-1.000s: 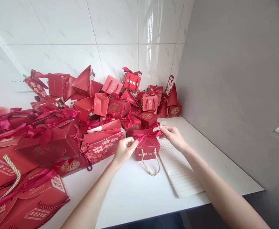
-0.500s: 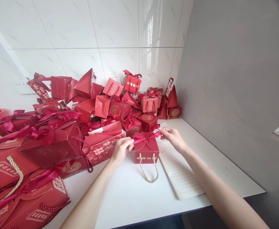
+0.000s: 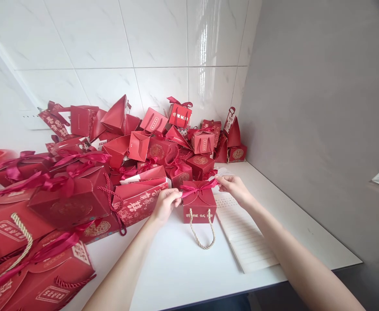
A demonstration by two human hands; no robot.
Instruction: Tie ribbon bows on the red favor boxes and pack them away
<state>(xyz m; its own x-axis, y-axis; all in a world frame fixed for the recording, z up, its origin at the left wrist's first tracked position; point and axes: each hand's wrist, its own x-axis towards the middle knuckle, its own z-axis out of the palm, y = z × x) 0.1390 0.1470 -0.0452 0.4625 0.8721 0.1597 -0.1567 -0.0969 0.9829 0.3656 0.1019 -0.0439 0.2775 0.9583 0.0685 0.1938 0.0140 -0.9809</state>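
One notebook (image 3: 243, 242) lay on the counter (image 3: 163, 276); just left stood one box (image 3: 199, 206), gold cord (image 3: 203, 247) drooping in front. One ribbon (image 3: 200, 186) crossed the box's top, its ends pinched, one each, in the grip of left hand (image 3: 165, 206) and right hand (image 3: 235, 188). Behind, many more boxes (image 3: 159, 147) lay heaped before a tiled wall (image 3: 105, 34).

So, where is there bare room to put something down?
Two patches: the tabletop between the left forearm and the notebook, in front of the gold-handled box; and the strip between the right forearm and grey wall. Left and back are crowded with red boxes.
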